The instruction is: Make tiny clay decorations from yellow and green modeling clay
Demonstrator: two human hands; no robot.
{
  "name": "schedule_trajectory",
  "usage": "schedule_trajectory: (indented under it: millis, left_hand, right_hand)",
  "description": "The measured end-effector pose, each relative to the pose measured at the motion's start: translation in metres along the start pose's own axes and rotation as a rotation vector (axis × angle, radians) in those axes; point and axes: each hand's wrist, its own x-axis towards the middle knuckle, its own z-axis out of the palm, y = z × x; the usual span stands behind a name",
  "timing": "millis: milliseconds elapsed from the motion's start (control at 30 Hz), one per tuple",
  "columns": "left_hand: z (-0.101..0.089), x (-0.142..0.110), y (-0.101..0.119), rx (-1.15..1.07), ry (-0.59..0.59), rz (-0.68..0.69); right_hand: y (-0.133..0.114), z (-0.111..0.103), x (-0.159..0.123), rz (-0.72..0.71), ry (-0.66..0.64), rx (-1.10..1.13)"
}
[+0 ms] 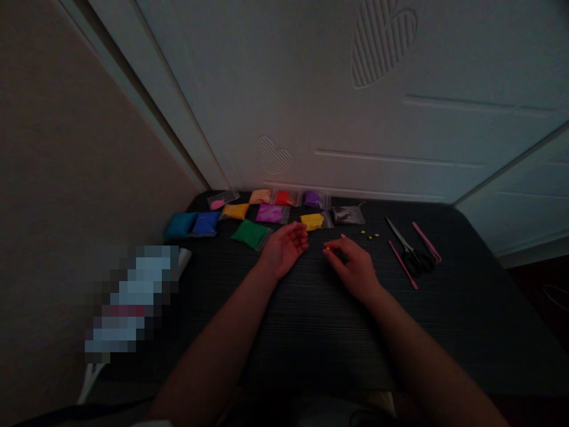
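My right hand (pixel 353 267) pinches a tiny yellow piece (pixel 328 248), possibly clay, between thumb and fingertips just above the table. A small pink tip (pixel 343 236) shows behind its knuckles; the rest of that object is hidden. To the left, my left hand (pixel 287 252) is turned palm up, fingers loosely curled and thumb apart, with nothing visible in it. It is close to the green bag (pixel 250 233) and the bag of yellow material (pixel 312 222). A few small yellow-and-black pieces (pixel 370 238) lie beyond my right hand.
Several bags of coloured material, including a blue one (pixel 205 223) and a black one (pixel 348 214), line the back of the dark table (pixel 311 332). Scissors (pixel 406 246), a pink stick (pixel 403 265) and pink tweezers-like tools (pixel 427 242) lie right. A blurred-out white object (pixel 182 261) stands left.
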Motion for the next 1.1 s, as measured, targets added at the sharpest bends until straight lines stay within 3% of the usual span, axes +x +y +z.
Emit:
schedule_trajectory:
  millis: [700,1100]
  left_hand:
    - [0.0008,-0.0002,0.0,0.0,0.01,-0.007]
    - [0.0008,-0.0009,-0.0002,0.001,0.003,0.001]
  right_hand:
    - [0.0023,0.0006,0.0005,-0.01,0.017,0.012]
    - [0.0033,0.0036,-0.0016,0.078,0.028,0.064]
